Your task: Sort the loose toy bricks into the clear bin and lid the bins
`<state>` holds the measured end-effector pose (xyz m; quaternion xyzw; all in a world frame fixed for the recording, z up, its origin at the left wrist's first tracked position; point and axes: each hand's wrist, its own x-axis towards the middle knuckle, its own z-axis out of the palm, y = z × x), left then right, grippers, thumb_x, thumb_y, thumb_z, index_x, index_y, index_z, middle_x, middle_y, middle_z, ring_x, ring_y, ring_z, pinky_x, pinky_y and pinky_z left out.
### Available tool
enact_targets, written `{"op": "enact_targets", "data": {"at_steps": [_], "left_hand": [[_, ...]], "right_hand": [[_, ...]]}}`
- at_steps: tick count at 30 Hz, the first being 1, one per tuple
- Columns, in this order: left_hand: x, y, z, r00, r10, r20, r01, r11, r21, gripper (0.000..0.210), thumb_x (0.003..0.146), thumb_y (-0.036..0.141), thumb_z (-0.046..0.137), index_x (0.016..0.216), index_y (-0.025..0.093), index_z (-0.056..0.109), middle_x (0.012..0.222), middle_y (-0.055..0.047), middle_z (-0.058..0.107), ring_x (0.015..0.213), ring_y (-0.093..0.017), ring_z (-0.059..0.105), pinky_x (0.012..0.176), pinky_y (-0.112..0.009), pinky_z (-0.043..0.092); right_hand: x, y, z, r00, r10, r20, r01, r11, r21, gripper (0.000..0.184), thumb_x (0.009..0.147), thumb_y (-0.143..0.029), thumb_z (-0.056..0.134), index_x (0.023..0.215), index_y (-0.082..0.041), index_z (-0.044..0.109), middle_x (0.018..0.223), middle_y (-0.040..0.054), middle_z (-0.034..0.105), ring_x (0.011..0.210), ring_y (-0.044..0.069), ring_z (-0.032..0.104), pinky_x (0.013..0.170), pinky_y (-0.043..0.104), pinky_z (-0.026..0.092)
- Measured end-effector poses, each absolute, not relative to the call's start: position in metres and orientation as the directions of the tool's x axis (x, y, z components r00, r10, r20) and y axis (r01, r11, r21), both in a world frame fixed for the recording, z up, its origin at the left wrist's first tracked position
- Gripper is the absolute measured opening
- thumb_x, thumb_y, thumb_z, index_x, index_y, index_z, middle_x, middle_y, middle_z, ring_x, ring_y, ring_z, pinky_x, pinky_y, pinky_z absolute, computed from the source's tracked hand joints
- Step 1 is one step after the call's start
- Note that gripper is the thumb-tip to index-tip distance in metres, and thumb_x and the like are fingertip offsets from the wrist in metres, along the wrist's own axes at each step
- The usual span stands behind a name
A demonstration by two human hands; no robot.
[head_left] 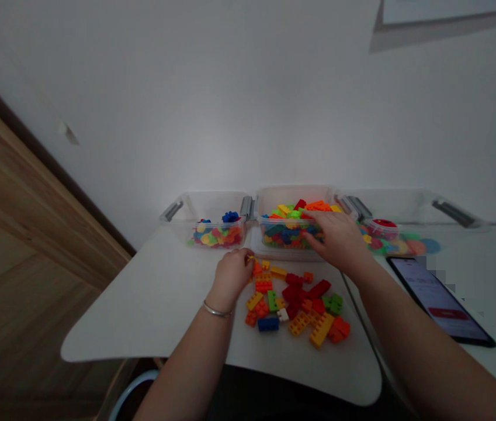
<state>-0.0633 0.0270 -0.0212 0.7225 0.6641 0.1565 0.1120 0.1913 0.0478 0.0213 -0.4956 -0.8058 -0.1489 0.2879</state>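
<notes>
My left hand [232, 273] is closed at the left edge of a pile of toy bricks [295, 292], with a bit of a yellow brick [250, 257] showing at its fingertips. A silver bangle circles that wrist. My right hand [337, 237] is at the front right of the middle clear plastic box [295, 193], fingers apart, partly hiding its rim. Inside that box lie many colourful bricks [289, 235]. The pile on the table holds red, orange, yellow, green, blue and white bricks.
A clear box [212, 202] with small colourful pieces stands at left. Another clear box [405, 202] at right holds coloured discs and a small round red-topped container [384, 227]. A tablet or phone [440, 301] lies at right. A wall rises behind the white table [142, 316].
</notes>
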Motion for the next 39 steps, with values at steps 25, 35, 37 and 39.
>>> {"op": "enact_targets", "data": {"at_steps": [25,35,37,39], "left_hand": [[-0.066,0.027,-0.022,0.162,0.982,0.096,0.95,-0.182,0.253,0.039,0.087,0.011,0.047,0.114,0.026,0.071,0.112,-0.008,0.069,0.108,-0.019,0.062,0.098,-0.028,0.044],[-0.067,0.027,-0.028,0.18,0.981,0.072,0.934,-0.193,0.3,0.045,0.086,0.007,0.044,0.119,0.026,0.068,0.113,-0.008,0.066,0.107,-0.019,0.063,0.099,-0.028,0.045],[-0.066,0.027,-0.028,0.184,0.98,0.072,0.938,-0.197,0.286,0.045,0.086,0.008,0.043,0.12,0.025,0.067,0.112,-0.009,0.066,0.106,-0.02,0.063,0.098,-0.028,0.045],[-0.066,0.027,-0.028,0.186,0.98,0.076,0.941,-0.2,0.274,0.044,0.087,0.009,0.043,0.12,0.025,0.067,0.111,-0.009,0.066,0.105,-0.02,0.063,0.098,-0.029,0.046]], "right_hand": [[0.147,0.018,0.014,-0.639,0.701,0.316,0.664,0.711,-0.233,0.031,0.088,-0.026,0.054,0.116,-0.023,0.066,0.11,0.0078,0.069,0.102,0.023,0.061,0.088,0.037,0.048],[0.142,0.031,-0.009,-0.647,0.75,0.138,0.742,0.661,-0.113,0.031,0.086,-0.023,0.056,0.114,-0.022,0.07,0.104,0.0076,0.072,0.1,0.025,0.062,0.088,0.037,0.046],[0.143,0.032,-0.011,-0.629,0.765,0.141,0.759,0.643,-0.102,0.029,0.086,-0.025,0.056,0.11,-0.022,0.071,0.102,0.008,0.072,0.099,0.026,0.062,0.085,0.036,0.047],[0.143,0.033,-0.012,-0.618,0.774,0.141,0.77,0.632,-0.094,0.025,0.087,-0.026,0.055,0.104,-0.021,0.073,0.098,0.0083,0.073,0.098,0.026,0.062,0.084,0.037,0.047]]}}
